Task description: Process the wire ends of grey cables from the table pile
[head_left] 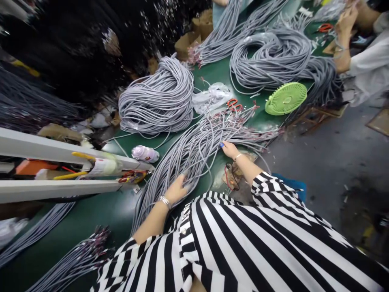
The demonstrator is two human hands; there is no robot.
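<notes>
A long bundle of grey cables [185, 152] lies across the green table in front of me, its stripped ends with reddish wires [252, 132] pointing right. My left hand [176, 190] is closed around cables at the near side of the bundle; its fingertips are partly hidden. Further right, my right hand [230, 150] pinches a grey cable near the stripped ends, with something blue on one fingertip. Just beyond the bundle are orange-handled scissors [234, 104] and a clear plastic bag [212, 97].
A big cable coil [158, 99] sits behind the bundle, another coil [270, 59] further back. A green fan [286, 98] stands at the table's right edge. A pinkish bottle [145, 154] lies by white rails [67, 190] at left. Another person's hand [346, 24] is at upper right.
</notes>
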